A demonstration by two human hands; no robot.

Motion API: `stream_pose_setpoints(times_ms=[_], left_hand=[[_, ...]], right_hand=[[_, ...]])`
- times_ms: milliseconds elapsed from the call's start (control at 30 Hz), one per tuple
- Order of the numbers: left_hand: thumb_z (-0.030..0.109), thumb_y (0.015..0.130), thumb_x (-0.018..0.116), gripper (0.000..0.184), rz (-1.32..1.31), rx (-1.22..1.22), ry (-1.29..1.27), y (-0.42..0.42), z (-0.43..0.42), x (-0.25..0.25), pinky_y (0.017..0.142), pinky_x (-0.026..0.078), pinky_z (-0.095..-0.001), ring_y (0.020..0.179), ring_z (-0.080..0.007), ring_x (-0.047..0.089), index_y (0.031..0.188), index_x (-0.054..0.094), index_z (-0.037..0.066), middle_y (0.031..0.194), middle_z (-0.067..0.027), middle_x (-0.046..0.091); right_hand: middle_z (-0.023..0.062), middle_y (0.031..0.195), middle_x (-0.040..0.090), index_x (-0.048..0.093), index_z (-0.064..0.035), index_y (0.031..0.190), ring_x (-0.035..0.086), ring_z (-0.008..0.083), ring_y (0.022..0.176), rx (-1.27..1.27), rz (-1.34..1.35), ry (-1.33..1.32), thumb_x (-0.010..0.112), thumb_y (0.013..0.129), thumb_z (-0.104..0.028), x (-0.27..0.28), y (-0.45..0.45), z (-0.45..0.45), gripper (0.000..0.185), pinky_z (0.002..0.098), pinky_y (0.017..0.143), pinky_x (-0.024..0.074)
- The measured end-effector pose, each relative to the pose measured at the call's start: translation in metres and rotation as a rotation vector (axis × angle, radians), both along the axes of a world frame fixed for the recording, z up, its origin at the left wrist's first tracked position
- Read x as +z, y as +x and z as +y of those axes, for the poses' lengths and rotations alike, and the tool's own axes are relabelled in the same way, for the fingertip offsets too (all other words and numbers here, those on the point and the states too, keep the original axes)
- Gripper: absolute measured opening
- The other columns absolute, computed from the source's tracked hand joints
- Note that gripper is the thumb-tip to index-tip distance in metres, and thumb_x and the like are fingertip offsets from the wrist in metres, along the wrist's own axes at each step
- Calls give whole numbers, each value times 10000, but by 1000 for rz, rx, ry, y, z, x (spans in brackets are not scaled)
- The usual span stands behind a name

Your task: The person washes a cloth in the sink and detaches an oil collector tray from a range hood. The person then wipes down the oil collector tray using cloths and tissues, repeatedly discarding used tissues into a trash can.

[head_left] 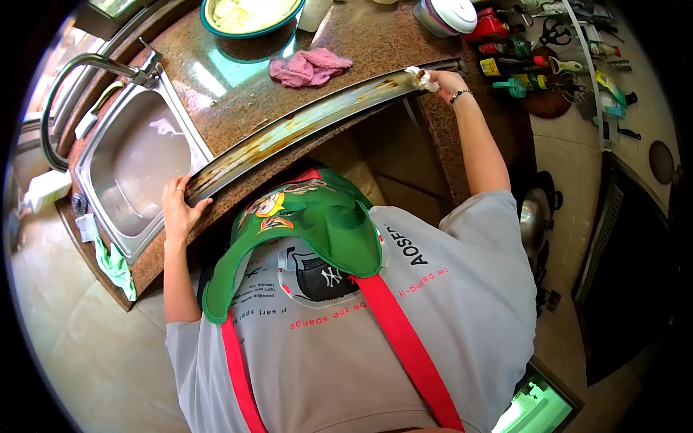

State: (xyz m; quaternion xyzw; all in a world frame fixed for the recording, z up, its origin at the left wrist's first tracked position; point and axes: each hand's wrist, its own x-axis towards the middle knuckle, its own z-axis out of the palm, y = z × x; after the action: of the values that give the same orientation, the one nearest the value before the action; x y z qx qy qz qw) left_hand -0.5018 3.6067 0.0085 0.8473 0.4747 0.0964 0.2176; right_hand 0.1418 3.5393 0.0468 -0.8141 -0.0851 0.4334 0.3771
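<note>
A long, narrow metal panel [303, 133] with brown, greasy-looking stains lies tilted across the countertop's front edge. At its left end is my left hand [182, 211], fingers on the far side and thumb on the near side, gripping it. My right hand [449, 84], with a dark beaded bracelet at the wrist, is at the panel's right end. It pinches a crumpled white tissue or cloth [421, 79] against the stained surface. A pink cloth [310, 68] lies crumpled on the counter just beyond the panel.
On the left is a steel sink [198, 144] with a curved faucet [94, 60]. A teal-rimmed basin [250, 32] and a white-lidded container [449, 16] stand at the back. Bottles [509, 66] and utensils crowd the right. A green cloth [114, 265] hangs at the counter's left edge.
</note>
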Motion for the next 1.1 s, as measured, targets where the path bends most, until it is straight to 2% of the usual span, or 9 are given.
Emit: stream_pose_setpoints(times_ms=[67, 133, 233, 333, 400, 433, 800, 1000, 1100], left_hand=[[202, 537, 853, 685, 5, -2, 4, 1, 0, 1, 904, 440, -399, 1025, -331, 519, 1143, 602, 6, 1101, -147, 565], [203, 536, 853, 685, 11, -4, 7, 2, 0, 2, 906, 439, -398, 1028, -331, 518, 1142, 602, 7, 1102, -148, 564], [207, 536, 852, 683, 18, 1, -4, 2, 1, 3, 911, 438, -399, 1030, -333, 520, 1141, 605, 8, 1106, -151, 564], [212, 536, 851, 681, 15, -8, -5, 0, 3, 1, 912, 439, -400, 1030, -336, 523, 1139, 607, 9, 1112, -153, 565], [213, 537, 852, 682, 27, -18, 11, 0, 4, 0, 909, 442, -403, 1027, -339, 525, 1140, 607, 9, 1117, -155, 566], [213, 537, 852, 682, 26, -20, 9, 1, 4, 0, 909, 442, -403, 1027, -339, 525, 1140, 607, 9, 1117, -155, 566], [218, 536, 854, 700, 54, -16, -13, 5, 8, 6, 901, 445, -407, 1005, -340, 526, 1151, 597, 5, 1099, -155, 567], [210, 540, 853, 684, 44, -20, -8, 6, 9, 6, 875, 450, -401, 976, -328, 531, 1137, 601, -9, 1059, -147, 573], [205, 536, 853, 682, 31, -22, -12, 5, 11, 6, 867, 453, -397, 969, -326, 536, 1134, 606, -10, 1052, -147, 576]], right_hand=[[89, 929, 657, 652, 70, 1019, 600, 174, 736, 117, -189, -135, 562, 781, -35, -64, 79, -3, 275, 292, 595, 442], [71, 819, 661, 689, 31, 960, 541, 151, 584, 195, -507, -409, 597, 765, -63, -12, 44, 7, 235, 304, 502, 395], [66, 719, 641, 706, -6, 864, 473, 129, 494, 516, -610, -261, 655, 755, -132, -125, 141, -1, 174, 315, 451, 349], [77, 684, 642, 723, -50, 820, 544, 135, 526, 145, -215, -116, 685, 756, -201, -74, 72, 18, 168, 299, 473, 398], [87, 763, 694, 752, -105, 843, 641, 134, 680, 547, -593, -676, 693, 766, -200, -39, 54, 28, 136, 275, 599, 496], [88, 868, 710, 750, -104, 824, 665, 238, 822, 350, -610, -458, 687, 772, -266, -56, 66, 19, 182, 345, 809, 517], [171, 1043, 678, 705, -35, 1022, 639, 300, 989, 585, -891, -538, 808, 659, -438, -49, -5, 13, 552, 372, 866, 499], [189, 1023, 670, 722, -40, 970, 570, 327, 1094, 626, -1213, -521, 717, 773, -297, -70, -15, 10, 325, 385, 863, 494], [184, 986, 677, 727, -38, 915, 608, 325, 1022, 592, -1143, -623, 657, 800, -201, -93, -6, 21, 212, 395, 835, 505]])
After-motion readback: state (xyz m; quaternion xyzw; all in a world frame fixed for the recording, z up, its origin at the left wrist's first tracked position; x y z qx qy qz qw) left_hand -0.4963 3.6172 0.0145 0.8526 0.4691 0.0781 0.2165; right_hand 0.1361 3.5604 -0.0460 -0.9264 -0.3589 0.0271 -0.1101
